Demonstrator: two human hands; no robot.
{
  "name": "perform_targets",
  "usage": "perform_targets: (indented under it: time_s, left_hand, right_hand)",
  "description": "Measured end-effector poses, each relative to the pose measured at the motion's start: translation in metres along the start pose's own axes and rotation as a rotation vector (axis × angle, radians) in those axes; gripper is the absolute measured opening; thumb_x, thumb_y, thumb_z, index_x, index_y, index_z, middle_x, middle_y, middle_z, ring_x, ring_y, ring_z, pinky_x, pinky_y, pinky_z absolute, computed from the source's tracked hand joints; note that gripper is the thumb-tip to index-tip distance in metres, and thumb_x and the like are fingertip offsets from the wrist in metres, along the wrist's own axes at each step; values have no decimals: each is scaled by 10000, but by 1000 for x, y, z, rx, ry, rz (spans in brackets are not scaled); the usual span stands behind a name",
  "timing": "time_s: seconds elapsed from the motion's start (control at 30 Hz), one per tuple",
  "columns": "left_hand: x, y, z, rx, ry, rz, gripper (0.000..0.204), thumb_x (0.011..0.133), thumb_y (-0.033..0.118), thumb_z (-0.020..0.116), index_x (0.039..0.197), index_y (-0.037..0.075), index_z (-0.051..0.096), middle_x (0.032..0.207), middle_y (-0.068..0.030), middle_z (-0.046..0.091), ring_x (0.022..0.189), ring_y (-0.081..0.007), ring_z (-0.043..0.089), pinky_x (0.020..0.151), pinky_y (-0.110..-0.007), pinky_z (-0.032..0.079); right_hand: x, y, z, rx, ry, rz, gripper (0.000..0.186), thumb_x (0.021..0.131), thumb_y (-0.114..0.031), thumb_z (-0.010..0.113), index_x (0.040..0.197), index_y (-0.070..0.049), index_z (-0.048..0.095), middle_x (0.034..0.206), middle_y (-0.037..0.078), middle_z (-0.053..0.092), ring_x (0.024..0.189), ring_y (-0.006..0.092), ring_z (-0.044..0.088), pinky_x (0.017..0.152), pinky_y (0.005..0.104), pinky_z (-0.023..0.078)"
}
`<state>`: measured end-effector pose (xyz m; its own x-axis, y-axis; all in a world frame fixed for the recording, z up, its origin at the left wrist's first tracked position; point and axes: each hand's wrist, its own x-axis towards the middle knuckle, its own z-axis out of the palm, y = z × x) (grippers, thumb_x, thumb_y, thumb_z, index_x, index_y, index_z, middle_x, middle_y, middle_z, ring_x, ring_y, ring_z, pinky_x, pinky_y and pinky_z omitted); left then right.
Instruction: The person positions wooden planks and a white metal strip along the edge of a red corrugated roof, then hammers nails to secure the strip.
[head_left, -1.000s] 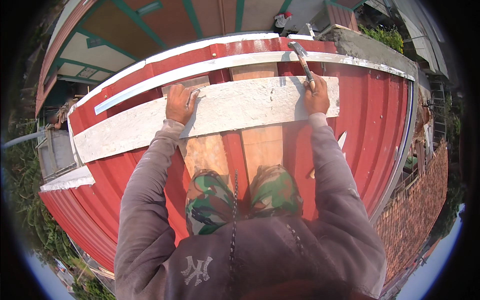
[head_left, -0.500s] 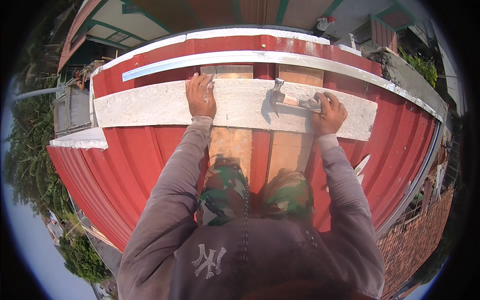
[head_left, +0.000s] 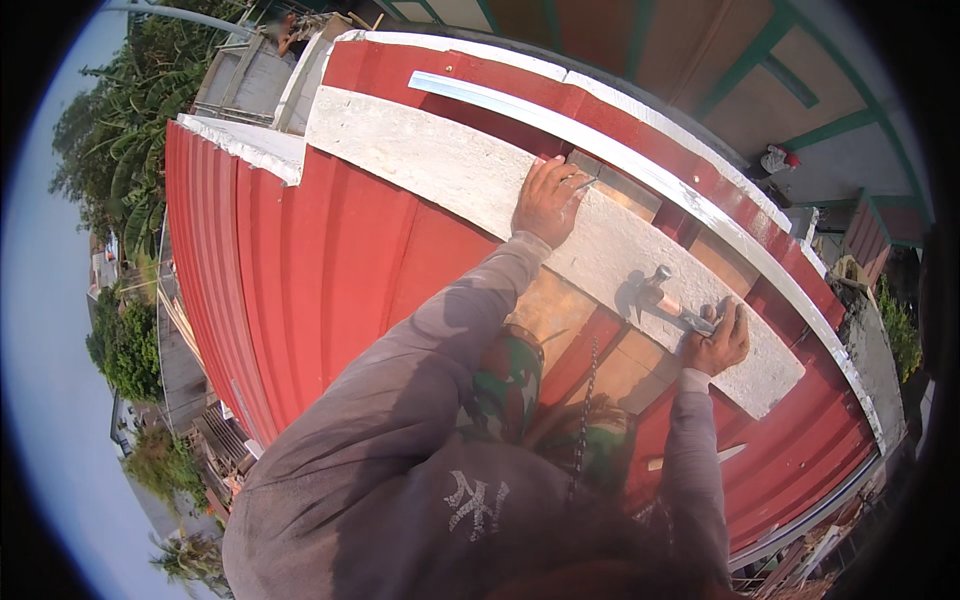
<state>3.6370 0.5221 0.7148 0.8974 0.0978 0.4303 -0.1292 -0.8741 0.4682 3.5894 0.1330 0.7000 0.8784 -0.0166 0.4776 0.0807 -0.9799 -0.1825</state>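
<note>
A long whitish board (head_left: 420, 148) lies across the red corrugated metal roof (head_left: 335, 250). My left hand (head_left: 548, 205) is on the board near its middle, with fingertips bent over its far edge. A thin grey piece, possibly a nail, sticks out by the thumb; I cannot make out what it is. Toward the board's right end, my right hand (head_left: 722, 342) is closed around the handle of a claw hammer (head_left: 660, 297). The hammer's head points left over the board and casts a shadow on it. Brown planks (head_left: 632, 362) run under the board.
Beyond the board, a long pale metal strip (head_left: 590, 140) runs along the roof. A knife-like blade (head_left: 732, 452) lies right of my right forearm. The white-edged parapet (head_left: 670, 170) borders the far side. Another person (head_left: 778, 160) is lower down, beyond it.
The view has swung, so the board now slants down to the right. Both hands keep about the same places on it, with the hammer still in my right hand.
</note>
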Motion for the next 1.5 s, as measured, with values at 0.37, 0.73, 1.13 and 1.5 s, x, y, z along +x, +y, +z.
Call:
perform_targets:
  time_s: [0.37,0.73,1.13,1.5]
  left_hand:
    - [5,3,-5,-15,-56,-36,302,984,143,697,1284,173,705,1354,-74,633,1420,-322,514,1270,-554,325]
    - [9,2,-7,-26,-56,-30,313,977,139,692,1287,179,714,1360,-68,636,1410,-328,519,1254,-564,332]
    - [8,4,7,28,-67,-10,257,1033,149,613,1271,142,710,1359,-77,644,1400,-341,529,1240,-573,321]
    - [7,4,11,28,-18,14,244,1015,138,632,1243,94,708,1347,-100,658,1385,-369,548,1227,-580,340]
  right_hand:
    - [4,-1,-1,-15,-37,-3,455,978,-304,751,1404,-164,672,1434,153,619,1249,358,580,1064,516,396]
    - [2,-1,2,33,19,-14,437,958,-300,772,1364,-155,700,1404,145,629,1208,351,587,1038,506,411]
    - [5,1,-3,42,-36,36,478,878,-209,816,1342,-148,720,1403,133,630,1231,340,574,1070,491,402]
    - [7,1,-4,19,-50,36,453,898,-331,816,1320,-189,731,1410,80,597,1202,316,540,1057,509,408]
